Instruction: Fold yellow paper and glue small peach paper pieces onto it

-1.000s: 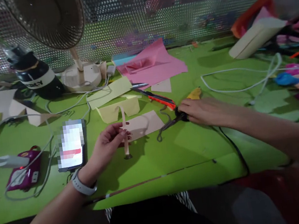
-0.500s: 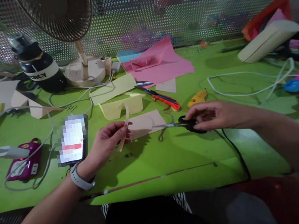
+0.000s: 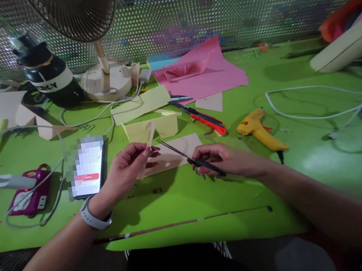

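Between the fingertips of my left hand (image 3: 133, 164) is a thin pale paper strip (image 3: 151, 133), its upper end sticking up. My right hand (image 3: 216, 159) is closed on a pair of scissors (image 3: 189, 159) with dark handles. The blades point up and left toward the strip, slightly parted and apart from it. Beneath both hands lies a pale pink paper sheet (image 3: 185, 146). Just behind stands a folded pale yellow paper piece (image 3: 161, 125) with a notch in its lower edge.
A phone (image 3: 89, 166) and a purple power adapter (image 3: 30, 192) lie left. Behind are a fan (image 3: 106, 81), a dark bottle (image 3: 50, 77) and pink paper (image 3: 216, 76). A red utility knife (image 3: 208, 122), a yellow glue gun (image 3: 261, 128) and a white cable (image 3: 299, 114) lie right.
My right hand has moved left with the scissors, bringing the blades close to the strip and uncovering more of the glue gun. My left hand still holds the strip.
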### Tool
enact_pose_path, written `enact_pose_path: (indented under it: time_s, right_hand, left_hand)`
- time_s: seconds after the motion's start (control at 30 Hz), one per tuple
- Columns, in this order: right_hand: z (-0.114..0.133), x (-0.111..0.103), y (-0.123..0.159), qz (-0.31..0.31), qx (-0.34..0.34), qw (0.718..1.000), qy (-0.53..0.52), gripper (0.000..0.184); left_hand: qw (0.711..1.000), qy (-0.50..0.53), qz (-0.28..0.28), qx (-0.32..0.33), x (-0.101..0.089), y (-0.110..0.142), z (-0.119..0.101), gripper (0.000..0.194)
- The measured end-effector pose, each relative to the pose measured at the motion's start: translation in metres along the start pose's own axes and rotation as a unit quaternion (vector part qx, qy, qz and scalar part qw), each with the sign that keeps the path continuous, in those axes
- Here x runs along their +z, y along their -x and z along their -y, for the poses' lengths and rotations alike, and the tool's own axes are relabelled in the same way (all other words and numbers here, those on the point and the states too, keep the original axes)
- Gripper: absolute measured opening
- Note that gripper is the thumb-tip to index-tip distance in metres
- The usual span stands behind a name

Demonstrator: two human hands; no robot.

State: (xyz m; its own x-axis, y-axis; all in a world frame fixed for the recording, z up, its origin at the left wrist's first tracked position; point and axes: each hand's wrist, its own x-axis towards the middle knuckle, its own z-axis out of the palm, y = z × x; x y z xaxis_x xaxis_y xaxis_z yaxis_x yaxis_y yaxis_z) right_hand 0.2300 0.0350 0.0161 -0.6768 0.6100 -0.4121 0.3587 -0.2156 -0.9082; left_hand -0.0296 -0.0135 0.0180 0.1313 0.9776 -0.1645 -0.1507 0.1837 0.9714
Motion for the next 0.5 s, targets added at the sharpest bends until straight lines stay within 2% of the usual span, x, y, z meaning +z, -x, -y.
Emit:
enact_pose_path:
  time_s: [0.17,0.3,0.5]
  right_hand:
    - [-0.002,0.008,-0.002,0.023,-0.003,1.000,-0.016,0.045]
    - [-0.004,0.011,-0.001,0.015,0.002,1.000,-0.015,0.044]
    - [-0.001,0.015,0.002,0.033,0.007,0.999,-0.025,0.041]
  left_hand:
    - [0.999,0.004,0.052,-0.012,0.004,0.002,0.001,0.018]
    - [0.996,0.002,0.092,0.002,0.006,0.004,0.002,0.015]
    - [0.993,-0.018,0.114,-0.004,0.007,0.005,0.001,0.015]
